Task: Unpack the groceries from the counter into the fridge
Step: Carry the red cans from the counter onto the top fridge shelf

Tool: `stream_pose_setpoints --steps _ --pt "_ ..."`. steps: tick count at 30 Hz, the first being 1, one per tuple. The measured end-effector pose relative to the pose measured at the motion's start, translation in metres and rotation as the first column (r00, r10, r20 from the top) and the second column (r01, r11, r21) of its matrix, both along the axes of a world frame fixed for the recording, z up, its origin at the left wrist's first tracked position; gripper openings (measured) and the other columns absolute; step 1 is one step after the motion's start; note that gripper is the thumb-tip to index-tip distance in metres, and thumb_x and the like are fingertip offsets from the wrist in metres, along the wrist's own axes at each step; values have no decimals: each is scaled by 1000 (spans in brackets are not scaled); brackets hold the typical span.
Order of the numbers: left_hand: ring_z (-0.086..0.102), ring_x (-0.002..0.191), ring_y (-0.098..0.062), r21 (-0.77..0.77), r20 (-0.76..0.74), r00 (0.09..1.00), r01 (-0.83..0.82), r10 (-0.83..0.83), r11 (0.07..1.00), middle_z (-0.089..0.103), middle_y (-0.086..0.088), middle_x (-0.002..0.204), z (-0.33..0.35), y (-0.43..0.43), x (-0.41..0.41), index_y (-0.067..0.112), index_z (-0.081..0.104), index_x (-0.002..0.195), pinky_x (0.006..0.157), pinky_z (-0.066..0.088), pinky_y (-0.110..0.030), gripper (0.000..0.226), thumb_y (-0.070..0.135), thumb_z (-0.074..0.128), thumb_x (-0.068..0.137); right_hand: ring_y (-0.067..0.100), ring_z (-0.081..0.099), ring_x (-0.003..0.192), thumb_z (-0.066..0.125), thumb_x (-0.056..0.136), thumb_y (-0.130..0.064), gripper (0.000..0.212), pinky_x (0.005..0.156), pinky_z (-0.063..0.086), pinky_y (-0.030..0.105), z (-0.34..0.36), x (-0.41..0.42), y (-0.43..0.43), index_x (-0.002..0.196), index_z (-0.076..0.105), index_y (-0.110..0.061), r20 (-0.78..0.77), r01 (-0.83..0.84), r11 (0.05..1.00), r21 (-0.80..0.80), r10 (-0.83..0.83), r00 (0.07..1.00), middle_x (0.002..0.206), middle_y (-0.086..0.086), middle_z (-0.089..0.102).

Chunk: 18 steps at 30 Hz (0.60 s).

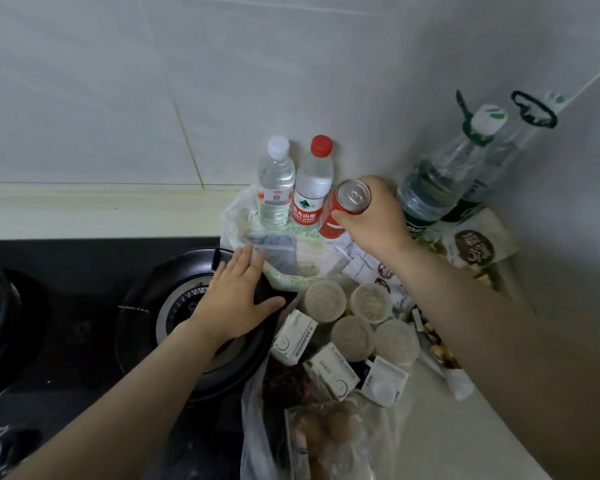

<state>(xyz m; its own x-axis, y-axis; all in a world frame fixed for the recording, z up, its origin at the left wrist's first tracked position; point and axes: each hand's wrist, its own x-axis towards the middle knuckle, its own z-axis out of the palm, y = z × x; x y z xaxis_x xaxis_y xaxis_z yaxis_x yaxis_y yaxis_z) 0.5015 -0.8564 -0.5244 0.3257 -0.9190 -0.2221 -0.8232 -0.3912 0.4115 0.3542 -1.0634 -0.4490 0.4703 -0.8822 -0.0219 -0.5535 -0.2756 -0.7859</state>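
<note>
Your right hand (pixel 378 220) grips a red soda can (pixel 342 206), your left hand (pixel 238 299) open, empty. Water bottles (pixel 276 178) beside the can and milk cartons (pixel 293 337) and cups (pixel 326 301) below await; unpacking seems barely begun.

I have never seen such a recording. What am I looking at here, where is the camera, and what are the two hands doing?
No machine here: a person wears one camera on the head, looking down at both bare hands. The right hand grips a red can, tilted, beside two small water bottles. The left hand lies open, touching a clear plastic bag at the edge of a gas stove. On the counter also stand round tubs, small cartons and larger bottles by the wall.
</note>
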Motion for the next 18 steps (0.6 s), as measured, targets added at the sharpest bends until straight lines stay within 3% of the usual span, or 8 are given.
stream_pose_setpoints --steps 4,7,9,12,15,18 --pt "25 145 -13 -258 -321 938 -220 131 941 29 1 159 32 -5 -14 20 27 153 119 24 -36 76 42 64 90 1 63 92 82 70 -24 49 75 51 20 39 -30 33 111 56 -26 92 6 1000 6 -6 996 104 -12 63" --pt "42 133 -6 -227 -687 711 -406 150 885 43 11 148 65 -6 -40 28 32 150 104 44 -29 74 34 70 87 3 66 93 82 71 -22 47 84 57 30 70 -56 62 110 57 -32 196 -8 998 70 -6 981 105 -12 66" --pt "48 127 -1 -191 -825 560 -400 74 896 48 15 141 87 -2 -60 29 33 149 93 46 -20 79 37 74 83 0 67 91 81 76 -16 42 82 58 27 92 -75 84 105 58 -35 245 -42 994 100 16 969 100 -13 68" --pt "63 115 -14 -217 -893 451 -397 -17 892 65 7 124 102 8 -78 27 53 133 94 52 -36 65 46 73 75 7 69 93 81 78 -14 38 81 60 35 107 -100 110 103 60 -34 326 -54 984 170 -4 945 100 -6 71" --pt "69 101 -28 -259 -914 401 -450 -66 855 71 0 109 121 18 -91 25 66 111 81 59 -41 45 42 76 70 23 71 99 81 78 -11 35 83 59 51 116 -126 130 106 64 -25 453 -14 964 267 -113 884 106 4 72" --pt "70 95 -27 -318 -901 410 -395 -144 862 71 -3 104 137 26 -108 28 69 100 74 59 -42 46 50 81 62 23 72 97 74 82 -2 34 77 62 42 125 -151 150 110 62 -16 532 37 932 360 -238 813 105 4 73"
